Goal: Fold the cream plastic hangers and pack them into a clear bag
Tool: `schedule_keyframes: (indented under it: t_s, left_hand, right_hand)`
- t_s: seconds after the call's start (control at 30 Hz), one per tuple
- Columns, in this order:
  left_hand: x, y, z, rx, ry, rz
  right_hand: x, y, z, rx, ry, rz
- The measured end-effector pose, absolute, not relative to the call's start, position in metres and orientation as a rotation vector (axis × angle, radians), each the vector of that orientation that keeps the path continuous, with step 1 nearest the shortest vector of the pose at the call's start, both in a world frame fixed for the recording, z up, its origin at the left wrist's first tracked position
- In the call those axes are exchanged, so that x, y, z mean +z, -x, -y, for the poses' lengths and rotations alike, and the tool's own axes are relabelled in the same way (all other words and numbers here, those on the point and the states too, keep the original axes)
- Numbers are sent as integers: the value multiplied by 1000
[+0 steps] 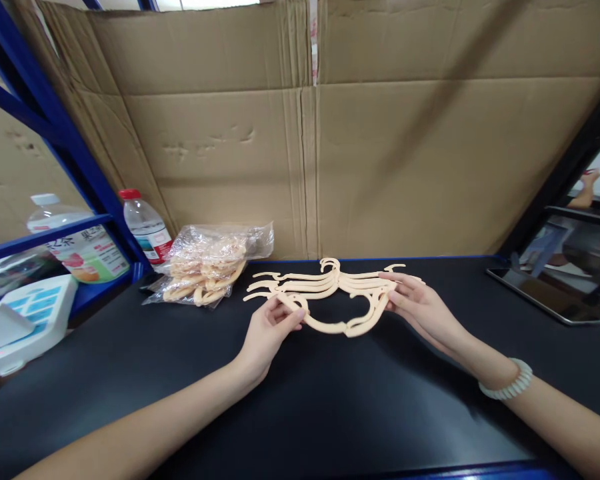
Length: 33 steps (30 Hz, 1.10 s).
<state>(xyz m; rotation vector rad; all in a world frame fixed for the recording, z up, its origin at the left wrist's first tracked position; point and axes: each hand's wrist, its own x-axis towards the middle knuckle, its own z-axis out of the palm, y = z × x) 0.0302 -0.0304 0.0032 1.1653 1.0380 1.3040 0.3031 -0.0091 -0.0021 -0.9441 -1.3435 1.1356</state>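
Observation:
Between my two hands is a cream-coloured folding clothes hanger (325, 327), its middle joint bent down toward me. My left hand (270, 327) pinches its left end between thumb and fingers. On the other side, the fingers of my right hand (423, 308) close on its right end. Just behind it several similar hangers (310, 287) lie spread open on the black table, partly overlapping, with their hooks toward the back. A clear plastic bag (207, 263) holding more cream hangers lies to the left of them.
A red-capped water bottle (145, 227) stands behind the bag, beside the blue frame. At the far left are a white device with blue keys (35, 320) and a larger labelled bottle (87, 250). A dark tablet-like slab (543, 297) lies at the right. Cardboard (405, 167) walls the back.

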Motion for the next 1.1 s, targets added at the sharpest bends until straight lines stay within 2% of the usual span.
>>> schedule_keyframes:
  t_s: [0.1, 0.2, 0.4, 0.9, 1.1]
  left_hand:
    - [2, -39, 38, 1191, -1245, -1015]
    - [0, -46, 44, 1096, -1279, -959]
    - [-1, -46, 48, 1153, -1285, -920]
    - [2, -43, 48, 1180, -1390, -879]
    - [-2, -44, 45, 1068, -1377, -863]
  right_hand:
    - [-4, -286, 19, 1197, 906, 1302]
    - [-4, -273, 29, 1188, 878, 1526]
    - [0, -269, 41, 1235, 778, 1913]
    - [6, -272, 45, 1225, 763, 1927]
    - [11, -269, 51, 1277, 683, 2038]
